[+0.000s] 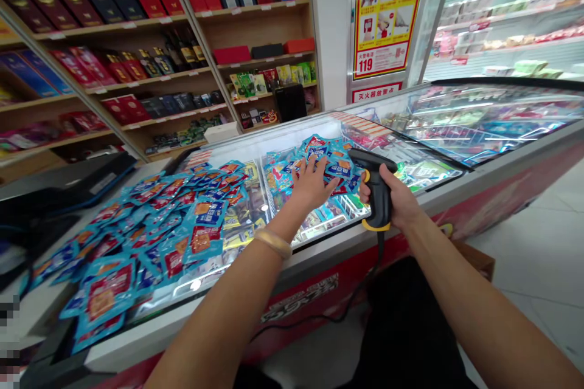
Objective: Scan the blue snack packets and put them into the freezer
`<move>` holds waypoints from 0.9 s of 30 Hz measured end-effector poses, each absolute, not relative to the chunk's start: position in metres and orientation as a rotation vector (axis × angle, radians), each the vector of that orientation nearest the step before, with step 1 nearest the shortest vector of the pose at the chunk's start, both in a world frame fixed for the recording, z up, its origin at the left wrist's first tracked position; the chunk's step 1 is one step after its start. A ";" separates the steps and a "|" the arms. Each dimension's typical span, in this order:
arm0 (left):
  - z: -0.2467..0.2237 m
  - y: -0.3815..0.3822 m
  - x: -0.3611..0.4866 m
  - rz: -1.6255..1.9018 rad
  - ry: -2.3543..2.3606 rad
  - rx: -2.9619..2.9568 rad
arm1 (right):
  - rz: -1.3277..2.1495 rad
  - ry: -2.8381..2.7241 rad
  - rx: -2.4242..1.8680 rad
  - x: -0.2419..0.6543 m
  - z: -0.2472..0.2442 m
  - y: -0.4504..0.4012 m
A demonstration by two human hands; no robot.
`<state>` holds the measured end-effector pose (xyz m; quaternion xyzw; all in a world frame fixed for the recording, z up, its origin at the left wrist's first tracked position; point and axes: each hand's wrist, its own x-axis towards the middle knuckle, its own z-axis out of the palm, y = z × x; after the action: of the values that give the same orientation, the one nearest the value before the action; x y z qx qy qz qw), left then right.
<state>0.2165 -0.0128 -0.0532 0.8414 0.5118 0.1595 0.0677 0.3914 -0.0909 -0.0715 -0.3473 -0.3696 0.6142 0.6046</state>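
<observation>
My right hand (400, 197) is wrapped round the handle of a black and yellow barcode scanner (379, 200), its head pointing left and its cord hanging down. My left hand (314, 183), fingers spread, rests on a pile of blue and red snack packets (317, 149) on the glass lid of a chest freezer (314, 261). Whether it grips any packet does not show; it looks flat on them. A larger heap of the same packets (201, 219) covers the freezer's left end. The scanner's head is close to the right edge of the smaller pile.
Wooden shelves (182, 15) with boxes and bottles stand behind the freezer. A black device (289, 102) rises at its far edge. The scanner's cord (319, 317) loops down the freezer's front. A brown carton (474, 259) sits on the floor at right.
</observation>
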 end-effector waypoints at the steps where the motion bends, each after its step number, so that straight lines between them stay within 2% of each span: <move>1: -0.052 -0.015 0.213 0.509 1.552 2.538 | 1.431 -0.845 -0.800 0.390 -0.071 -0.091; 8: -0.055 -0.036 0.141 0.599 1.719 2.570 | 1.511 -0.809 -0.756 0.364 -0.071 -0.091; 17: -0.068 -0.083 0.011 0.563 2.076 2.570 | 1.697 -0.910 -0.687 0.274 -0.072 -0.092; 22: -0.073 -0.105 0.001 0.488 2.412 2.418 | 1.771 -0.981 -0.649 0.232 -0.074 -0.096; 27: -0.079 -0.112 0.011 0.488 2.499 2.371 | 1.771 -1.055 -0.683 0.220 -0.077 -0.100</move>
<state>0.0110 -0.1119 -0.0791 0.6719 0.7080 0.1381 -0.1679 0.2196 -0.1002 -0.0772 -0.2781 -0.4296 0.7216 0.4662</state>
